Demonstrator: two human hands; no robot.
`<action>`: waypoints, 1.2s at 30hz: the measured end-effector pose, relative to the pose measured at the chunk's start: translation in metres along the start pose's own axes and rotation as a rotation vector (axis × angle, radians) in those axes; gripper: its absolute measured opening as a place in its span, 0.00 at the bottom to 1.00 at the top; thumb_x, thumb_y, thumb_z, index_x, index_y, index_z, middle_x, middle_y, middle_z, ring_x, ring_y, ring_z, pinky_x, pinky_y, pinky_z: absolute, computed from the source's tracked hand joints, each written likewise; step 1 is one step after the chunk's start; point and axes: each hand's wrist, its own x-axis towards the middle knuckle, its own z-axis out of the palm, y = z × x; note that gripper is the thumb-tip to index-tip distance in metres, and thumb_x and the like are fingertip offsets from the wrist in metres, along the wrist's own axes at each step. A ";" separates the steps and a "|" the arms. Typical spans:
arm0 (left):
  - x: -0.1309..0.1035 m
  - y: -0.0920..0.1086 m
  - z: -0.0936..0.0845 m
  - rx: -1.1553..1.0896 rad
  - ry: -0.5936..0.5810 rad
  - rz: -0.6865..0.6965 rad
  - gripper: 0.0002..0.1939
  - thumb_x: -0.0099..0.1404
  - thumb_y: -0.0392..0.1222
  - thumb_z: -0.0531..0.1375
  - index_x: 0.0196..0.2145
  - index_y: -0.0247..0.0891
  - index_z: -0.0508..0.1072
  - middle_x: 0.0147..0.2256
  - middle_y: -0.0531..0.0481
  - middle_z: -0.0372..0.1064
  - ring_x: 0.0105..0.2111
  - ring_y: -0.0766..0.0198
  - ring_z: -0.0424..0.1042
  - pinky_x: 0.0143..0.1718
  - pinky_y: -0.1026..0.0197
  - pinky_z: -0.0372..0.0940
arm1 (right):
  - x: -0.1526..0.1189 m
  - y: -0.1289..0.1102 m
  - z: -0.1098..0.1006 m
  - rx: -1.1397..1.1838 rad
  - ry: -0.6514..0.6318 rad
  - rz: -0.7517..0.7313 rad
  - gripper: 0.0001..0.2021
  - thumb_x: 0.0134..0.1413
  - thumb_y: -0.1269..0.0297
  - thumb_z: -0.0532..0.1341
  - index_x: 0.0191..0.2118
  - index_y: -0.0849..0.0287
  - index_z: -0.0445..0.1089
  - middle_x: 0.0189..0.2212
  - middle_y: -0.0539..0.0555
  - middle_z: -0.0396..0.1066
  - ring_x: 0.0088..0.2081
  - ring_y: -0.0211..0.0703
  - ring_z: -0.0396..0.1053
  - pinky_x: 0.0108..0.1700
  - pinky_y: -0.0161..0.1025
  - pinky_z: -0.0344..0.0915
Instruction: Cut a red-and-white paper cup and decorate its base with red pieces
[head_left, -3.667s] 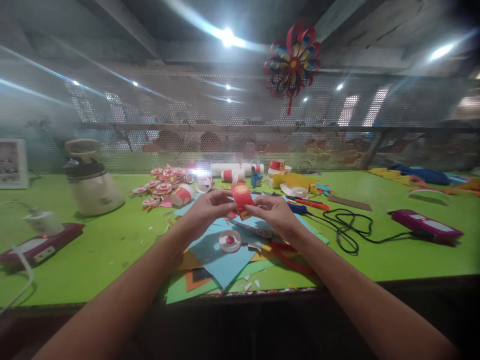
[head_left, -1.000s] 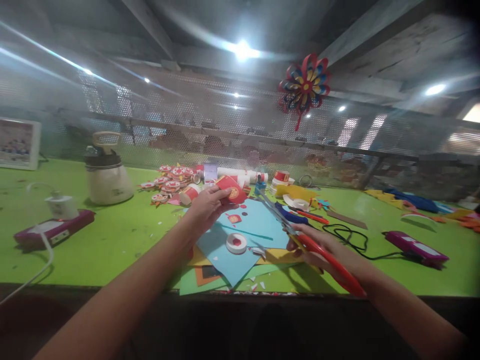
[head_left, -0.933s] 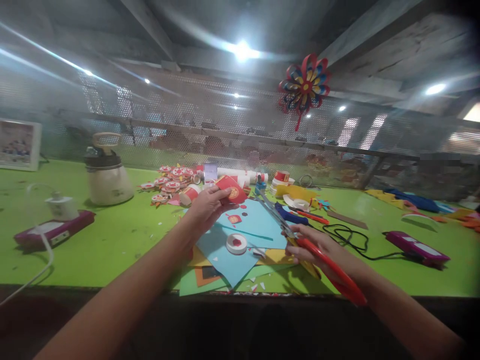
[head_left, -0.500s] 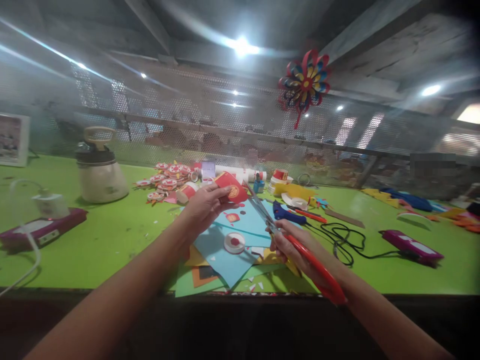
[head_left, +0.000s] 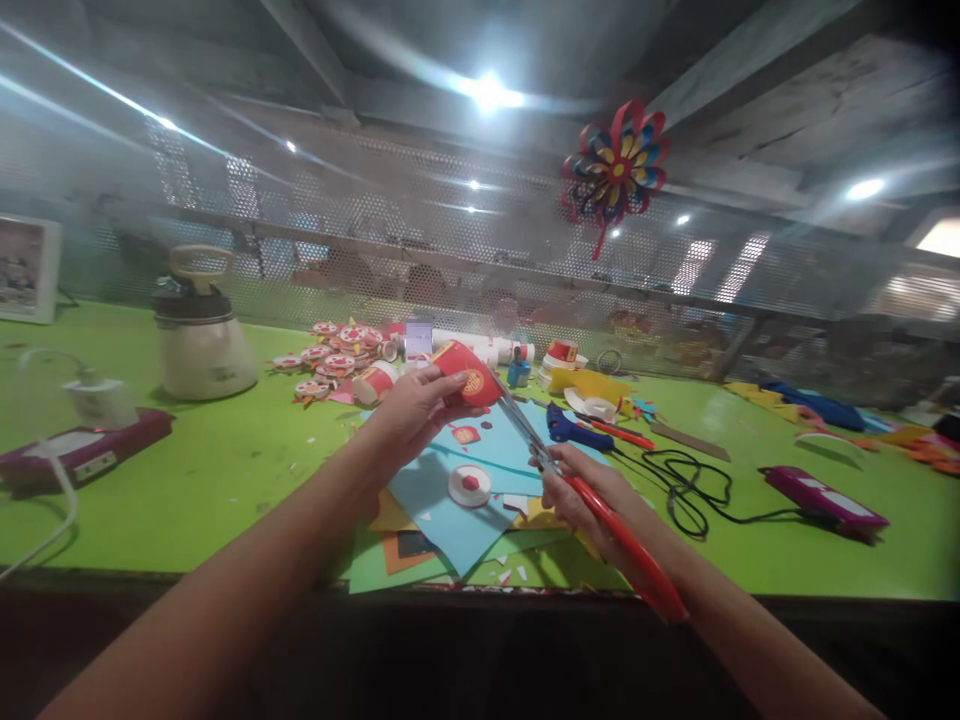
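Note:
My left hand [head_left: 421, 402] pinches a red piece of card [head_left: 474, 378] with a gold round emblem, held above the table. In my right hand [head_left: 589, 490] is a pair of scissors [head_left: 626, 545] with red handles. Their blades point up and left, and the tips meet the card's right edge. Whether the blades are closed on the card I cannot tell. Below the hands, a white round piece [head_left: 469, 486] with a red centre lies on blue paper sheets [head_left: 435, 515]. A small red cutout [head_left: 465, 435] rests just behind it.
A blue glue gun [head_left: 574, 428] with a black cable lies right of the papers, near a purple power strip [head_left: 821, 497]. Red-and-white paper pieces [head_left: 341, 358] are heaped behind, left of centre. A sprayer bottle [head_left: 204, 345] and another power strip [head_left: 90, 452] stand left.
The scissors' blades have shifted slightly down and right, and the red card has moved a little to the right. Both hands keep their hold.

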 end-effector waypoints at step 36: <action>-0.005 0.001 0.003 0.067 -0.138 -0.001 0.05 0.55 0.34 0.65 0.30 0.29 0.74 0.28 0.45 0.71 0.27 0.62 0.71 0.31 0.56 0.69 | -0.011 -0.002 0.001 0.079 0.040 0.015 0.23 0.59 0.41 0.47 0.43 0.56 0.62 0.25 0.48 0.62 0.24 0.39 0.61 0.27 0.36 0.59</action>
